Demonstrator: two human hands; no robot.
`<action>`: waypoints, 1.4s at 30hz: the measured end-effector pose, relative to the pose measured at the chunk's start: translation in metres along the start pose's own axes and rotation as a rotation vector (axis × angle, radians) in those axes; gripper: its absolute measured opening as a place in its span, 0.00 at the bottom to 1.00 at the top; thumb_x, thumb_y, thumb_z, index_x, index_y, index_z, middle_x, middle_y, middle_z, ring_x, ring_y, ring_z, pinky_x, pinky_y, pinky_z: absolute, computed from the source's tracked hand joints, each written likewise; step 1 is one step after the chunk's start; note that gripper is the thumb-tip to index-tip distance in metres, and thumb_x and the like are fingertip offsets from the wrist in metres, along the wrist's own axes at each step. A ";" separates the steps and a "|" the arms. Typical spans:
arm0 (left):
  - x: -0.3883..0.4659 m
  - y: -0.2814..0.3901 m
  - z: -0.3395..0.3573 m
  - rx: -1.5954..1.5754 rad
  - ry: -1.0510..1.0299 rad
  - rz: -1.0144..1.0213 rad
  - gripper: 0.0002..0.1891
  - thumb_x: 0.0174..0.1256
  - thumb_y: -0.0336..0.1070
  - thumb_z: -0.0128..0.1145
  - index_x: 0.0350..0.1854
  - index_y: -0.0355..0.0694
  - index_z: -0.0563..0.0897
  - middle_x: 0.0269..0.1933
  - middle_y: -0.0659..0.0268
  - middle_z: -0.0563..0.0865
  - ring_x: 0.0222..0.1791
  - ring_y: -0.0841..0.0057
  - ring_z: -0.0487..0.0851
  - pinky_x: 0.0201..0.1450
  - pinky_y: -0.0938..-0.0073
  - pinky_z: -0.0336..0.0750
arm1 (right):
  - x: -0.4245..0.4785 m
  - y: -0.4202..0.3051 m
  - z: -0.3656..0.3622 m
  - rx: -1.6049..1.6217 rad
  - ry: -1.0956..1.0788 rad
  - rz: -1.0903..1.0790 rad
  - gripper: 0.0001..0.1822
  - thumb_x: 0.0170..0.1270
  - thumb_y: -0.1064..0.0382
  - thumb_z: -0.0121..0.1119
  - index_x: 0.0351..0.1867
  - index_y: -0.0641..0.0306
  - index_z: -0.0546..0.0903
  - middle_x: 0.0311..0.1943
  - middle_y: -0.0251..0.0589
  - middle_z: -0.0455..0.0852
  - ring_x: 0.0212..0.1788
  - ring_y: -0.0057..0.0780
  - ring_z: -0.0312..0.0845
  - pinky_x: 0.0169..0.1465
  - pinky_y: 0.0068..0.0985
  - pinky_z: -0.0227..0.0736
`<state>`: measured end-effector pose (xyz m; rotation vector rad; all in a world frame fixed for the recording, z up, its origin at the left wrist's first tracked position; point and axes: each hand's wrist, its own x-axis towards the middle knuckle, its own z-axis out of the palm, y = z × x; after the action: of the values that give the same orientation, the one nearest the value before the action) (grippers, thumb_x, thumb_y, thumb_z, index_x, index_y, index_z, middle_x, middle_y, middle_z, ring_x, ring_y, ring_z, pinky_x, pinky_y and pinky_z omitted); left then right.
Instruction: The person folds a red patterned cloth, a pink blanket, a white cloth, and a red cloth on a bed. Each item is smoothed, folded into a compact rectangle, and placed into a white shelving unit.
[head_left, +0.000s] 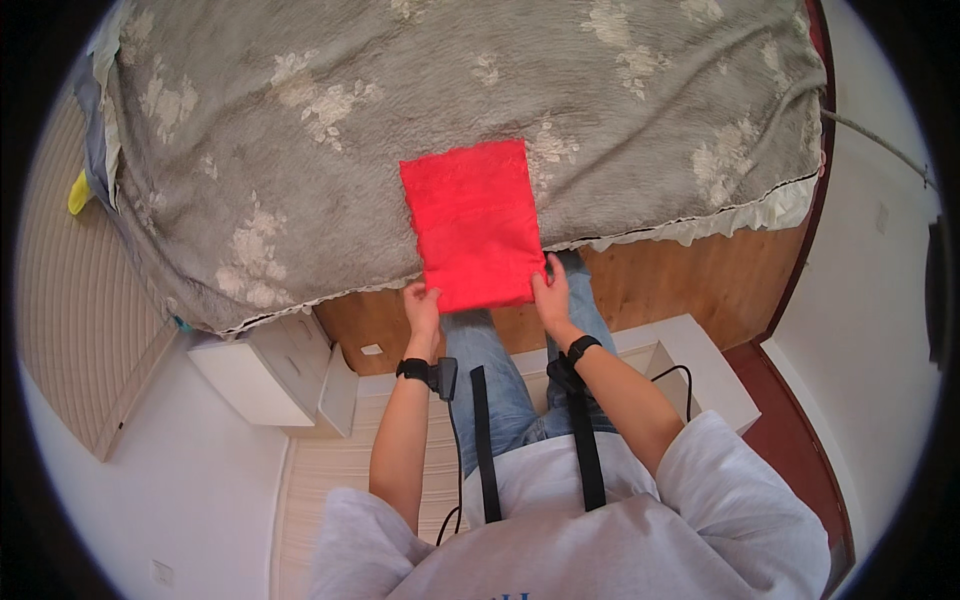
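Note:
A flat, roughly rectangular piece of bright red cloth (476, 225) lies partly on the grey floral blanket (360, 180), its near end reaching past the blanket's edge. My left hand (423, 309) pinches the cloth's near left corner between thumb and fingers. At the near right corner, my right hand (552, 294) grips the side edge, thumb on top. The cloth's far and left edges look ragged or frilled. What is under it is hidden.
White drawers (262, 367) stand beyond my left arm, and a white furniture piece (705, 367) is by my right elbow. A quilted beige headboard (82, 285) rises at the far left. Something yellow (79, 193) sits against it. Cables run from the wrist straps.

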<state>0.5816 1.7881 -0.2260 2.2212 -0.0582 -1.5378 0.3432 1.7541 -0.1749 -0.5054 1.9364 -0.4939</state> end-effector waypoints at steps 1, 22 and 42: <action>-0.010 0.018 0.003 0.040 0.046 0.169 0.13 0.63 0.32 0.58 0.48 0.38 0.74 0.45 0.65 0.80 0.44 0.75 0.78 0.44 0.73 0.74 | 0.001 -0.012 -0.002 0.035 -0.026 -0.022 0.26 0.64 0.66 0.53 0.65 0.65 0.67 0.46 0.45 0.83 0.44 0.26 0.78 0.49 0.26 0.73; 0.061 0.142 0.045 0.524 -0.069 0.614 0.19 0.62 0.46 0.62 0.41 0.31 0.80 0.45 0.47 0.78 0.47 0.54 0.77 0.50 0.61 0.71 | 0.122 -0.090 0.009 -0.173 -0.184 -0.290 0.22 0.58 0.59 0.63 0.52 0.69 0.76 0.48 0.55 0.80 0.51 0.50 0.76 0.55 0.35 0.70; -0.061 0.146 0.039 0.291 -0.688 -0.279 0.29 0.66 0.50 0.60 0.64 0.38 0.71 0.58 0.61 0.81 0.57 0.70 0.80 0.60 0.63 0.74 | 0.045 -0.070 -0.079 0.464 -0.630 0.439 0.23 0.63 0.61 0.55 0.55 0.76 0.72 0.49 0.46 0.81 0.48 0.34 0.81 0.52 0.32 0.78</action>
<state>0.5531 1.6599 -0.1287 1.8384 -0.1945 -2.5278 0.2623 1.6806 -0.1392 0.0735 1.2181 -0.4138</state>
